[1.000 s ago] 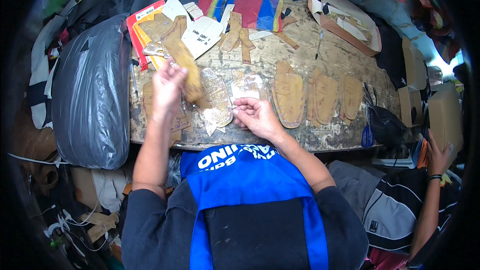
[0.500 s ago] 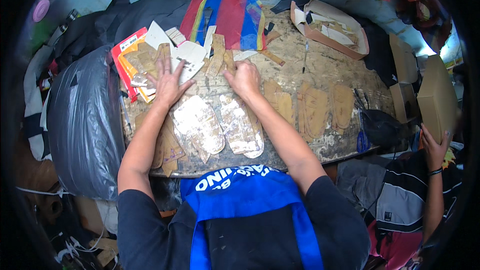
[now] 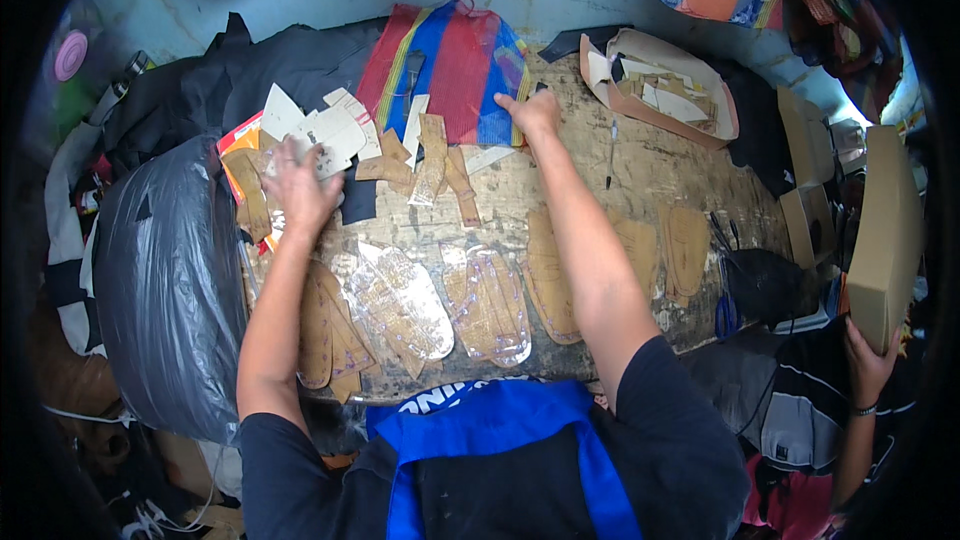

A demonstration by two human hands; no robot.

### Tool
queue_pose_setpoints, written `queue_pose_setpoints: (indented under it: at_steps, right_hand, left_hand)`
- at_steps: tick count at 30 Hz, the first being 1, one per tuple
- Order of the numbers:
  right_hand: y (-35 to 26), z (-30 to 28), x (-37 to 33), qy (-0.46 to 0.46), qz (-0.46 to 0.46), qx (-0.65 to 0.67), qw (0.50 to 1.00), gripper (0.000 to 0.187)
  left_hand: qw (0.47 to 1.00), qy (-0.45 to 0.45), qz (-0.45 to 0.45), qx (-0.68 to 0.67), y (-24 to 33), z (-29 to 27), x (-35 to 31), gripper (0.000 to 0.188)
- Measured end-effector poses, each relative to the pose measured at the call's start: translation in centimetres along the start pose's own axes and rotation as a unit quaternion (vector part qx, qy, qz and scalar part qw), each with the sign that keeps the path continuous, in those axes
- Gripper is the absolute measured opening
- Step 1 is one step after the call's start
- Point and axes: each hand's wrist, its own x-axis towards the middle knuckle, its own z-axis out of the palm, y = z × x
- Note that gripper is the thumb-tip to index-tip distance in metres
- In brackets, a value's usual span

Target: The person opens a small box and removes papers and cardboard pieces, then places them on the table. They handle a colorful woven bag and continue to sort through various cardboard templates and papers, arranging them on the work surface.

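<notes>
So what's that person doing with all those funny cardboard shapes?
A person in a blue apron leans over a worn workbench covered with shoe-sole-shaped patterns. The left hand rests on a pile of white and brown card pieces at the bench's far left. The right hand reaches to the edge of a striped red-and-blue bag at the back. Another person's hand holds a cardboard box at the right.

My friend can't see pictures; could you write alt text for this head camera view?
Seen from above, a person in a blue apron leans over a worn workbench, left hand on a pile of cardboard pattern pieces, right hand at the edge of a striped woven bag. Sole-shaped cutouts lie near the front edge.
</notes>
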Motion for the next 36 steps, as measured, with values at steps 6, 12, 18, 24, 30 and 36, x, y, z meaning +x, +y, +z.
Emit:
queue_pose_setpoints:
  at_steps: [6, 12, 18, 24, 30, 36]
  right_hand:
    - [-3.7, -0.7, 0.1, 0.181, -0.406, 0.143, 0.884, 0.022]
    - [-7.0, -4.4, -3.3, 0.095, -0.56, 0.168, 0.806, 0.008]
    - [-6.1, -3.6, -8.9, 0.107, -0.766, -0.015, 0.633, 0.012]
    - [-2.3, -0.9, -9.4, 0.045, -0.708, 0.017, 0.704, 0.023]
    - [4.5, -2.8, -2.8, 0.027, -0.362, -0.013, 0.932, 0.023]
    - [7.2, -3.2, 2.3, -0.079, -0.388, -0.163, 0.904, 0.031]
  left_hand:
    - [0.965, -0.002, 0.117, -0.235, 7.8, 3.4, -0.7, 0.052]
    - [0.966, 0.002, 0.078, -0.246, 11.0, 5.3, 2.0, 0.08]
    - [0.463, -0.172, 0.022, -0.87, 11.0, 3.2, 5.9, 0.067]
    - [0.606, -0.08, -0.059, -0.789, 9.5, 1.9, 9.2, 0.024]
    - [0.704, 0.277, -0.175, -0.629, -3.7, -0.2, 16.0, 0.027]
    - [0.888, 0.433, -0.146, -0.047, -4.2, -2.1, 11.8, 0.067]
